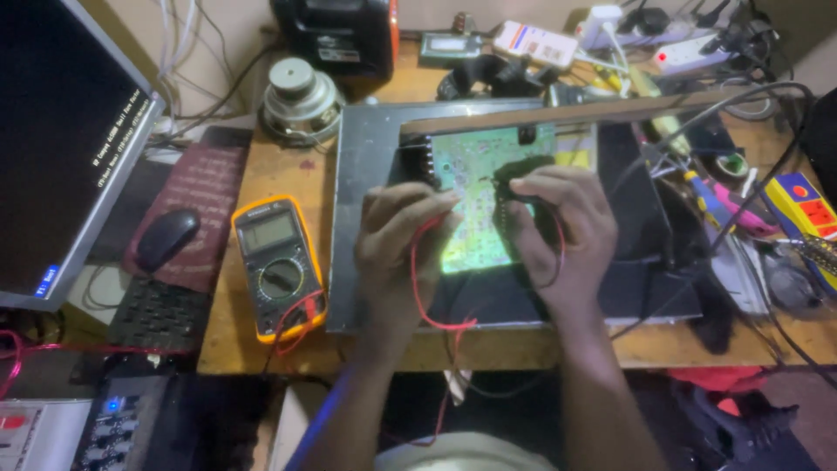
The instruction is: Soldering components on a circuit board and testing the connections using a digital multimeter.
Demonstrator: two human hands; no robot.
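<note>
One green circuit board lies inside a dark, flat metal chassis on the wooden workbench, and everything else is placed from that board. Two hands work over it. The left hand sits at the board's left edge, fingers pinched around a red probe lead whose wire loops down toward the bench's front edge. The right hand rests on the board's right half, fingers closed on a black probe whose tip touches the board near its upper middle; a thin lead runs back past the wrist.

Left of the board, just outside the chassis, lies one yellow multimeter with one dial and a blank display. Further left are one black mouse on a maroon pad, and one monitor showing a few lines of pale text. Behind the board's upper left corner stands one round speaker driver. Behind the board to the right lie two white power strips, one behind the other. Right of the board, screwdrivers and loose cables crowd the bench; their number cannot be told.
</note>
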